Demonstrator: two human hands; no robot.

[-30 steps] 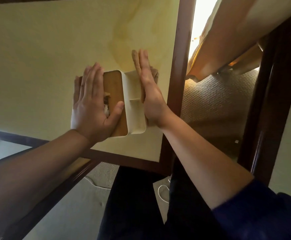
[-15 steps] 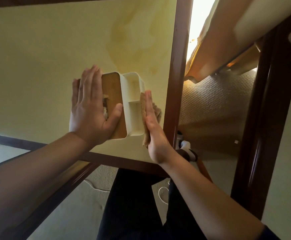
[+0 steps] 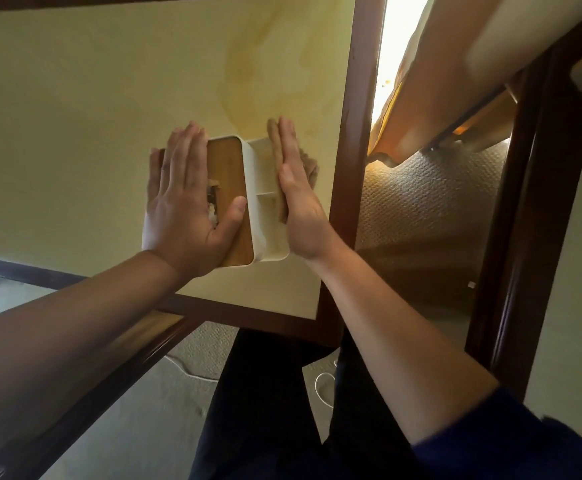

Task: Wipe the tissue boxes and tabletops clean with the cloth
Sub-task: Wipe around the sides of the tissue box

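Note:
A white tissue box [image 3: 263, 233] with a wooden lid [image 3: 229, 174] stands on the pale yellow tabletop [image 3: 92, 109]. My left hand [image 3: 185, 209] lies flat on the lid with straight fingers, its thumb across the wood beside the tissue slot. My right hand [image 3: 298, 199] stands edge-on against the box's right side, fingers straight, pressing a tan cloth [image 3: 308, 164] against that wall. Most of the cloth is hidden behind the hand; a fold sticks out to its right.
The table has a dark brown wooden frame [image 3: 355, 133] along its right and near edges. A second framed table [image 3: 525, 202] stands to the right, with carpet [image 3: 428, 202] between them. My dark trousers [image 3: 265, 410] and a white cord [image 3: 320, 386] lie below.
My right hand slid with the cloth along the box's right side, toward me half a second ago, then back away to the far end now. My left hand stayed on the lid.

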